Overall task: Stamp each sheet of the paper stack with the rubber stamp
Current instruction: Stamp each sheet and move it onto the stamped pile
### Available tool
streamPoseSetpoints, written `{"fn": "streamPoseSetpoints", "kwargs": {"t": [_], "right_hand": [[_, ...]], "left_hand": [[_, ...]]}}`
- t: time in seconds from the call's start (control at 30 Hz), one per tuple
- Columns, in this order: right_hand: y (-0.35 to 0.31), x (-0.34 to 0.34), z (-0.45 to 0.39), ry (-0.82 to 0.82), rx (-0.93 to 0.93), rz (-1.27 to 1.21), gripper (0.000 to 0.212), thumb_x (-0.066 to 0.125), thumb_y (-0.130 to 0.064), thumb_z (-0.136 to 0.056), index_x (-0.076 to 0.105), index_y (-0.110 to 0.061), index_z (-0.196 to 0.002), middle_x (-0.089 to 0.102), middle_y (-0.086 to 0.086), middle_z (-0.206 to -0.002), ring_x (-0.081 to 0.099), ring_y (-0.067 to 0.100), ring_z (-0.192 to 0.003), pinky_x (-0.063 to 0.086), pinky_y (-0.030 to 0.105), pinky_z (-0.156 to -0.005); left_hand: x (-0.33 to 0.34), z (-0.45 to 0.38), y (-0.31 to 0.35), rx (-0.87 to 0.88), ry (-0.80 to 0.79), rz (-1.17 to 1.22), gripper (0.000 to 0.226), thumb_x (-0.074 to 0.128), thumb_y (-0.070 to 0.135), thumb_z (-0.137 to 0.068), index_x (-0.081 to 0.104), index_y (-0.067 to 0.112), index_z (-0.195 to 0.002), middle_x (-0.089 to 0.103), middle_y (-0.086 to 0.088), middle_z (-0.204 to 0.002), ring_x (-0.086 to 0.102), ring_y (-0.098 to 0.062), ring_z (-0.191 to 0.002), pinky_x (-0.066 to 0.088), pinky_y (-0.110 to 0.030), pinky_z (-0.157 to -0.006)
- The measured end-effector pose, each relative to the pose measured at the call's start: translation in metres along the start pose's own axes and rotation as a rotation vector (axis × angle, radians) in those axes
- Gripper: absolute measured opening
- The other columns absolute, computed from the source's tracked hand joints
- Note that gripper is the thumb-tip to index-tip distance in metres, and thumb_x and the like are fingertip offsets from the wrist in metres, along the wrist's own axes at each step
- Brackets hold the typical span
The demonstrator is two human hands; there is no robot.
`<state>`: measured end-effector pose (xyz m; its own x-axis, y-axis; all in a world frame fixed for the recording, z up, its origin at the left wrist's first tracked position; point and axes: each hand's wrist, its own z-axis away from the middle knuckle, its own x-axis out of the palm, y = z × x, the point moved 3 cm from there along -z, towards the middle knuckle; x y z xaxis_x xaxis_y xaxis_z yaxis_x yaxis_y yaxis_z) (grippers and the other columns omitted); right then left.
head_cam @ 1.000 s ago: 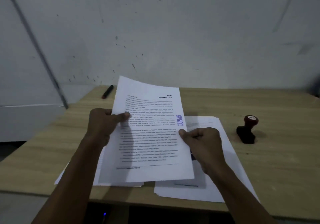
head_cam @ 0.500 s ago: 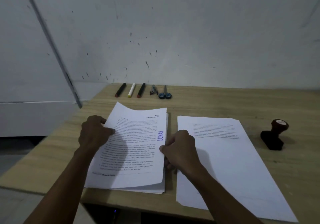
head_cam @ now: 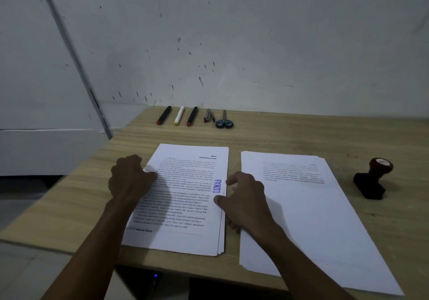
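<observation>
on the top sheet of the left stack [head_cam: 185, 195] you can read a blue stamp mark [head_cam: 217, 186] saying "lunas", running sideways along the sheet's right margin, just beside your right hand [head_cam: 246, 197]. at the top right of that same sheet, a bold heading reads "bab" with "pendahuluan" under it; the body paragraphs below are printed too small and blurred for you to read. the few lines of print near the top of the right stack [head_cam: 301, 207] cannot be read either.
</observation>
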<state>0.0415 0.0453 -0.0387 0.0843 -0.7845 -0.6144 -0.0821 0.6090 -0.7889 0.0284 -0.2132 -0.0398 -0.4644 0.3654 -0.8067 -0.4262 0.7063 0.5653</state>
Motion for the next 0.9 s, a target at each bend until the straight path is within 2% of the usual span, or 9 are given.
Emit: {"fn": "streamPoseSetpoints", "kwargs": {"t": [0.1, 0.27, 0.43, 0.53, 0.6, 0.7, 0.8, 0.9], "right_hand": [[0.001, -0.009, 0.004, 0.02, -0.003, -0.006, 0.034, 0.078, -0.029, -0.08, 0.053, -0.025, -0.102, 0.07, 0.004, -0.104, 0.07, 0.025, -0.084, 0.06, 0.037, -0.072], [0.009, -0.035, 0.01, 0.105, -0.071, 0.119, 0.024, 0.076, -0.034, -0.081, 0.065, -0.025, -0.1, 0.069, -0.001, -0.081, 0.067, 0.018, -0.082, 0.056, 0.034, -0.078], [0.033, -0.075, 0.012, 0.237, -0.098, 0.169, 0.017, 0.074, -0.039, -0.081, 0.065, -0.031, -0.093, 0.063, -0.012, -0.068, 0.06, 0.013, -0.086, 0.05, 0.032, -0.073], [0.056, -0.103, 0.01, 0.363, -0.049, 0.184, 0.013, 0.073, -0.038, -0.08, 0.065, -0.031, -0.087, 0.062, -0.014, -0.063, 0.06, 0.014, -0.083, 0.048, 0.029, -0.068], [0.075, -0.125, 0.011, 0.451, 0.007, 0.168, 0.013, 0.073, -0.034, -0.08, 0.064, -0.028, -0.087, 0.062, -0.013, -0.062, 0.063, 0.016, -0.081, 0.05, 0.031, -0.069], [0.1, -0.156, 0.012, 0.596, 0.056, 0.143, 0.023, 0.075, -0.024, -0.078, 0.056, -0.024, -0.091, 0.061, -0.009, -0.066, 0.062, 0.023, -0.079, 0.047, 0.032, -0.066], [0.122, -0.182, 0.013, 0.727, 0.109, 0.147, 0.04, 0.073, -0.017, -0.077, 0.043, -0.015, -0.102, 0.058, 0.001, -0.078, 0.059, 0.034, -0.079, 0.045, 0.036, -0.066], [0.137, -0.199, 0.011, 0.762, 0.173, 0.184, 0.051, 0.074, -0.025, -0.08, 0.031, -0.017, -0.107, 0.05, 0.001, -0.075, 0.06, 0.039, -0.079, 0.045, 0.039, -0.064]], "left_hand": [[-0.001, 0.007, 0.006, 0.019, 0.028, -0.022, 0.056, 0.073, 0.033, -0.079, 0.055, 0.011, -0.128, 0.05, -0.019, -0.131, 0.045, -0.038, -0.122, 0.042, -0.049, -0.098], [0.003, 0.029, 0.038, 0.167, 0.096, 0.119, 0.042, 0.072, 0.025, -0.08, 0.063, 0.01, -0.118, 0.055, -0.019, -0.119, 0.052, -0.035, -0.112, 0.043, -0.042, -0.092], [0.022, 0.061, 0.089, 0.389, 0.079, 0.273, 0.028, 0.072, 0.02, -0.081, 0.067, 0.011, -0.107, 0.06, -0.011, -0.111, 0.062, -0.026, -0.094, 0.05, -0.039, -0.083], [0.038, 0.081, 0.123, 0.496, 0.039, 0.334, 0.022, 0.073, 0.019, -0.08, 0.069, 0.015, -0.101, 0.062, -0.003, -0.103, 0.062, -0.014, -0.079, 0.044, -0.026, -0.07], [0.052, 0.095, 0.146, 0.56, -0.015, 0.364, 0.022, 0.074, 0.018, -0.079, 0.069, 0.016, -0.1, 0.062, 0.0, -0.1, 0.06, -0.01, -0.076, 0.042, -0.023, -0.068], [0.074, 0.116, 0.178, 0.654, -0.093, 0.388, 0.022, 0.075, 0.017, -0.078, 0.069, 0.014, -0.099, 0.061, -0.001, -0.099, 0.06, -0.012, -0.077, 0.045, -0.025, -0.071], [0.094, 0.133, 0.204, 0.711, -0.158, 0.415, 0.022, 0.074, 0.016, -0.079, 0.068, 0.012, -0.099, 0.061, -0.003, -0.099, 0.062, -0.017, -0.083, 0.048, -0.031, -0.078], [0.108, 0.142, 0.222, 0.75, -0.197, 0.418, 0.022, 0.073, 0.018, -0.08, 0.067, 0.014, -0.1, 0.059, 0.0, -0.1, 0.062, -0.017, -0.087, 0.05, -0.036, -0.08]]}}
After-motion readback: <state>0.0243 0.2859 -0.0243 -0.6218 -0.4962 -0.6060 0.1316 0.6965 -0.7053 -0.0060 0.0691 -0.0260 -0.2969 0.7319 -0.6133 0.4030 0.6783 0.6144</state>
